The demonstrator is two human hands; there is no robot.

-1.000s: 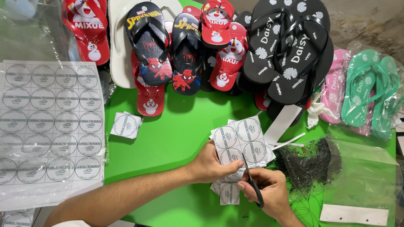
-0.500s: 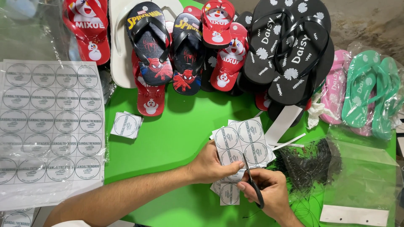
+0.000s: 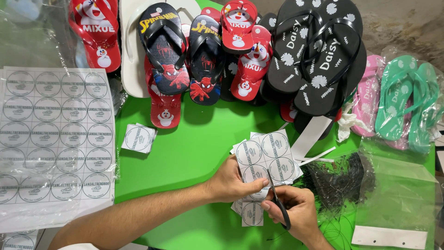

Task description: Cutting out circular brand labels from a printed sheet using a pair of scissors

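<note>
Over the green table (image 3: pixel 185 157), the left hand (image 3: pixel 231 183) pinches a small sheet of round printed labels (image 3: pixel 266 155), thumb on top and fingers curled beneath its lower left edge. The right hand (image 3: pixel 296 213) is closed through the handles of black scissors (image 3: pixel 276 199), whose blades are slightly parted and bite into the sheet from below. Cut label squares (image 3: pixel 249 210) lie under the hands, and a small stack of squares (image 3: pixel 138 138) sits well apart to the left. A large uncut label sheet (image 3: pixel 51 134) covers the left side. Rows of flip-flops (image 3: pixel 208 60) line the far edge, and a tuft of black ties (image 3: pixel 337 176) lies just right of the scissors.
</note>
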